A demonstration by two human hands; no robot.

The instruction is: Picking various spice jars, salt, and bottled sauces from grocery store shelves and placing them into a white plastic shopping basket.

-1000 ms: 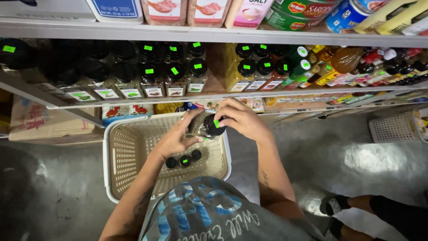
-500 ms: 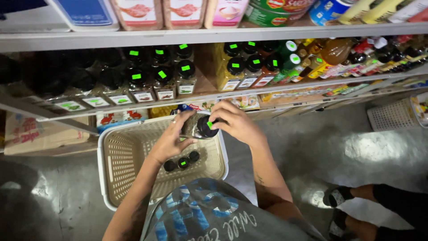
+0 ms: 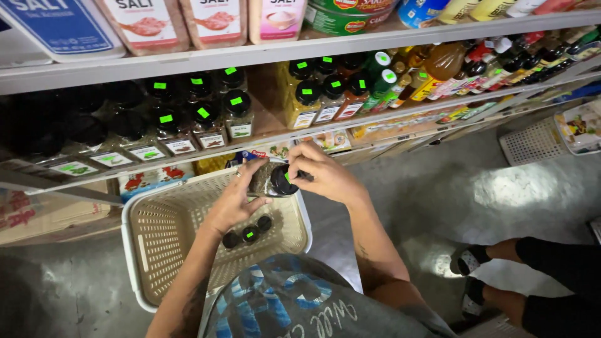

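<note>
Two hands, left hand [image 3: 233, 203] and right hand [image 3: 325, 178], clasp a black-capped spice jar [image 3: 270, 180] above a white basket [image 3: 141, 250], near stocked shelves [image 3: 263, 134].

Grocery shop aisle. Metal shelves [image 3: 263, 55] packed with rows of black-capped spice jars [image 3: 200, 119] wearing green stickers, sauce bottles [image 3: 438, 69], price tags along the shelf edge. White plastic shopping basket [image 3: 156, 238] on concrete floor [image 3: 438, 194]

My left hand [image 3: 233, 201] is raised, fingers curled upward in a grip. My right hand [image 3: 325, 178] meets it from the right, fingertips pinched, both forearms angled inward.
</note>
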